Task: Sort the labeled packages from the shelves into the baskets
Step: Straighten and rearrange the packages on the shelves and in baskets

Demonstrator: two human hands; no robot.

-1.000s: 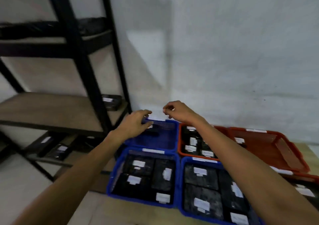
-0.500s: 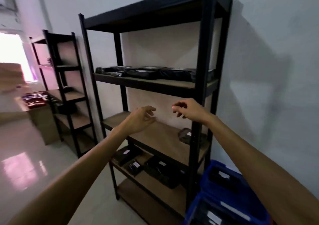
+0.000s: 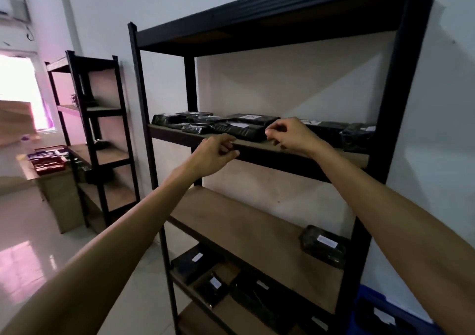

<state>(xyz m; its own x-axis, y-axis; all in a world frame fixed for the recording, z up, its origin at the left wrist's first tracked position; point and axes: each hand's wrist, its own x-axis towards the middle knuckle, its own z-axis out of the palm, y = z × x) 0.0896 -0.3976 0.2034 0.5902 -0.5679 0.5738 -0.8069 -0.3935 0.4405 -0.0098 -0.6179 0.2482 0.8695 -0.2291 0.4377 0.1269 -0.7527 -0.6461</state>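
Several black labeled packages (image 3: 239, 126) lie in a row on the upper board of the black shelf rack (image 3: 267, 154). My left hand (image 3: 214, 153) hovers at the front edge of that board, fingers loosely curled and holding nothing. My right hand (image 3: 290, 134) is raised just right of the big front package, its curled fingertips close to that package's end; I cannot tell whether they touch. One more package (image 3: 323, 246) sits on the middle board, and others (image 3: 213, 283) lie on the lower one. A blue basket (image 3: 372, 314) shows at the bottom right corner.
A second black rack (image 3: 95, 134) stands further left against the wall. Beyond it a low table (image 3: 59, 190) carries red and blue baskets (image 3: 47, 158). Glossy floor lies to the left, and the rack's right post (image 3: 390, 118) is close to my right arm.
My view swung up from the baskets to the rack. Both hands rose from over the baskets to the upper board, with nothing in them.
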